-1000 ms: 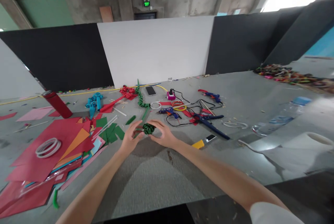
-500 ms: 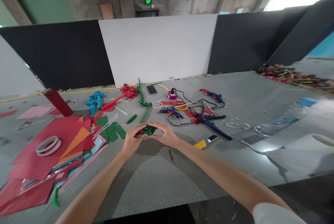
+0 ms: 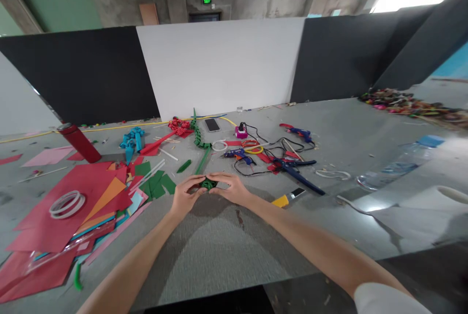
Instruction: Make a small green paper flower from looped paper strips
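A small dark green folded-paper piece [image 3: 208, 184] sits between my two hands, its sides covered by fingers. My left hand [image 3: 186, 194] grips it from the left, thumb and fingertips closed on its edge. From the right, my right hand [image 3: 231, 188] pinches the same piece. Just beyond the hands, a long green folded-paper strand [image 3: 199, 139] lies on the table with a flat green strip at its near end. A small green paper leaf shape [image 3: 184, 166] and several green paper pieces [image 3: 155, 185] lie to the left.
Red paper sheets [image 3: 62, 226], tape rolls [image 3: 67, 204] and a red flask [image 3: 80, 143] are at left. Glue guns [image 3: 239, 155] with tangled cords, blue-handled pliers [image 3: 300, 177], a yellow-handled scraper [image 3: 288, 198] and a water bottle [image 3: 398, 163] lie right. A white partition [image 3: 223, 68] stands behind.
The green paper piece has turned slightly between my fingers. Both hands stay in nearly the same place, and the things on the table have not moved.
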Available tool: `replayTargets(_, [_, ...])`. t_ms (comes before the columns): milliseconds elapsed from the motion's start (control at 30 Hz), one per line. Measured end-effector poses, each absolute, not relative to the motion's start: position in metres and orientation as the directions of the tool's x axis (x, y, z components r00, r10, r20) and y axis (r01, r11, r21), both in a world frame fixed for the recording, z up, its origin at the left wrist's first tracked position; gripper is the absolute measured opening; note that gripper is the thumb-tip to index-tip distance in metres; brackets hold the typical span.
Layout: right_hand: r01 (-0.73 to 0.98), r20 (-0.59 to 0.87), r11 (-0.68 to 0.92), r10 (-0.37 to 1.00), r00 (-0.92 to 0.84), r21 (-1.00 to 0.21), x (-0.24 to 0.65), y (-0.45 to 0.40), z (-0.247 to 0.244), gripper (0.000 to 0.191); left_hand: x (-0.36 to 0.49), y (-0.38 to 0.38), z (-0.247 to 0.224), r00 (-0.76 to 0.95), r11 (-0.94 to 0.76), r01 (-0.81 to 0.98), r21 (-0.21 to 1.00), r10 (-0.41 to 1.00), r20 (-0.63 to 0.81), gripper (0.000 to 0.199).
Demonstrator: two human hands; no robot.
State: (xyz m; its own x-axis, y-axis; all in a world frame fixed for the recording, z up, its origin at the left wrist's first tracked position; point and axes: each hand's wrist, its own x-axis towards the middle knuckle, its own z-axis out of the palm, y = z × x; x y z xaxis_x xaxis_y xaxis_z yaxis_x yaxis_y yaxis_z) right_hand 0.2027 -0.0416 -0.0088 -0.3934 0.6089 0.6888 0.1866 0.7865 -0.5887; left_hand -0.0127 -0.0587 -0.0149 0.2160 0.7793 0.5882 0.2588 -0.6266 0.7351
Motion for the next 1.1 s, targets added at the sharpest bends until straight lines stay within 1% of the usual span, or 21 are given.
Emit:
replayTargets(133, [0.190,0.684,0.782,0.615,-0.392,-0.594,0.2024,-0.0417,-0.0087,0.043,-0.0115,-0.0600,-0.0124,0.216,-0.639,0.258,0.724,0.769,0.602,0.029])
replayTargets(267, [0.170,0.704,0.798,0.594,-0.391,-0.579,0.2018,-0.0432,-0.0059,0.045,-0.0117,-0.0597,-0.0117,0.224,-0.643,0.270,0.717,0.766,0.603,0.028])
replayTargets(500, [0.144,0.696,0.789,0.599,-0.397,-0.597,0.2012,-0.0434,-0.0049,0.044,-0.0112,-0.0601,-0.0139,0.202,-0.619,0.268,0.738,0.785,0.585,0.027])
replayTargets(733, [0.154,0.684,0.770,0.624,-0.378,-0.619,0.2010,-0.0430,-0.0082,0.040,-0.0100,-0.0637,-0.0096,0.195,-0.650,0.298,0.699,0.758,0.622,0.022])
replayTargets(900, [0.152,0.680,0.775,0.616,-0.398,-0.614,0.2009,-0.0434,-0.0082,0.039,-0.0103,-0.0638,-0.0097,0.207,-0.667,0.309,0.677,0.743,0.637,0.021])
replayTargets(1100, [0.211,0.655,0.772,0.625,-0.425,-0.600,0.2007,-0.0444,-0.0060,0.042,-0.0105,-0.0609,-0.0097,0.199,-0.666,0.334,0.667,0.741,0.641,0.021])
